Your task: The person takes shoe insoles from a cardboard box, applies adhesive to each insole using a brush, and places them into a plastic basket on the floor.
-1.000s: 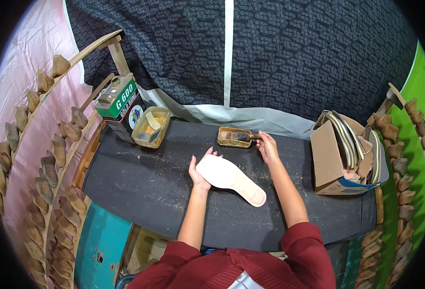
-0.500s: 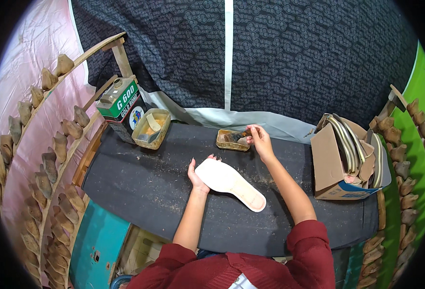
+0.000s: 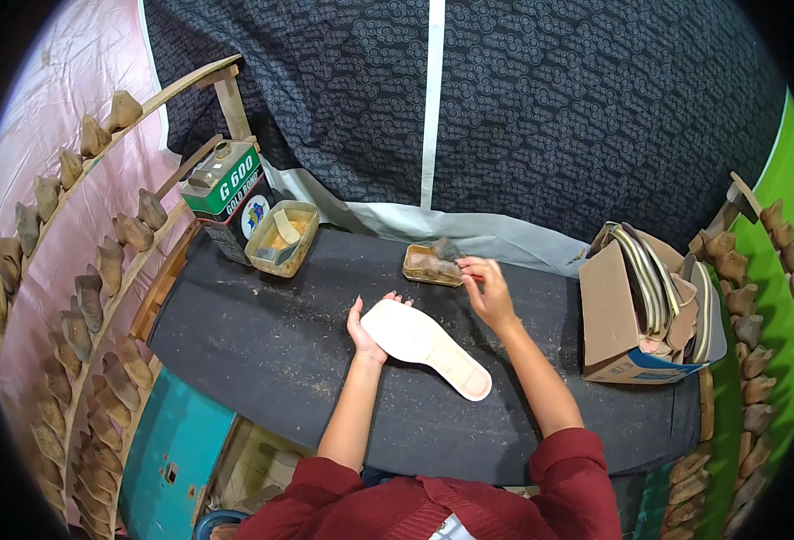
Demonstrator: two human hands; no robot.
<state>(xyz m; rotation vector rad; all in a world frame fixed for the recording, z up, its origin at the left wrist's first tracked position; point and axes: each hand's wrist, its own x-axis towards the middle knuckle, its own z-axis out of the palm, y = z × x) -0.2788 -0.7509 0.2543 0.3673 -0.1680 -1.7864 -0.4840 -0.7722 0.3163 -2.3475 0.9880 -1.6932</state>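
My left hand (image 3: 364,331) is closed on the wide end of a cream shoe insole (image 3: 424,342). The insole's narrow end points to the near right, over the table. My right hand (image 3: 489,295) pinches what looks like a small brush (image 3: 448,249), with dark bristles and a bit of red handle at the fingers. The bristle end is tipped up at the back right edge of a small shallow tub (image 3: 431,274) of brownish stuff. My fingers partly hide the handle.
A green and black metal can (image 3: 226,196) and a larger plastic tub (image 3: 300,256) with a pale scraper stand at the back left. At right, a cardboard box (image 3: 608,315) holds several soles. Racks of wooden shoe lasts (image 3: 89,301) flank the dark-covered table (image 3: 262,333).
My right hand has come down and nearer beside the small tub, and the brush has turned from lying in the tub to bristles up. My left hand keeps hold of the insole.
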